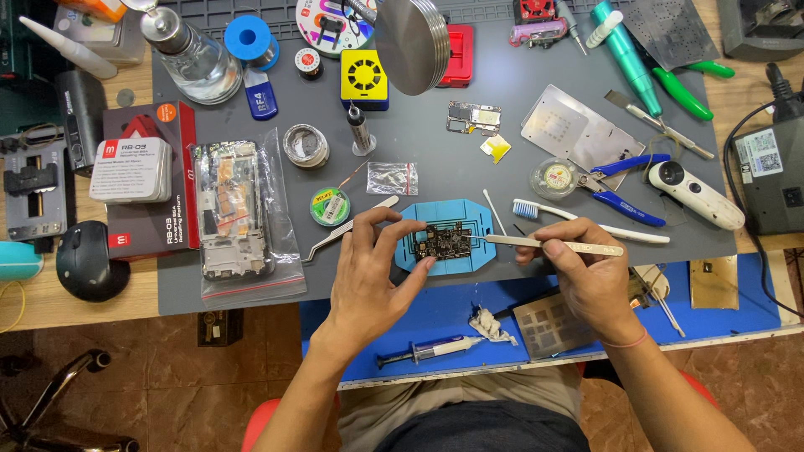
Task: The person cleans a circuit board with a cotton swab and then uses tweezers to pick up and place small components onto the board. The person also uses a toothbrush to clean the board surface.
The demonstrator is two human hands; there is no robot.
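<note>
Near the middle of the frame, left hand (368,280) fingers pinch the small circuit board (439,241) on its blue holder (410,251) — right hand (586,276) fingers squeeze tweezers (553,244).

A wooden table (50,305) is carrying a grey work mat (469,167) and a blue mat (737,314), with a black mouse (90,261) lying on the wood, pliers (615,180), a toothbrush (578,220) and a bagged phone frame (243,213) lying on the grey mat, and a syringe (431,349) lying on the blue one.
</note>
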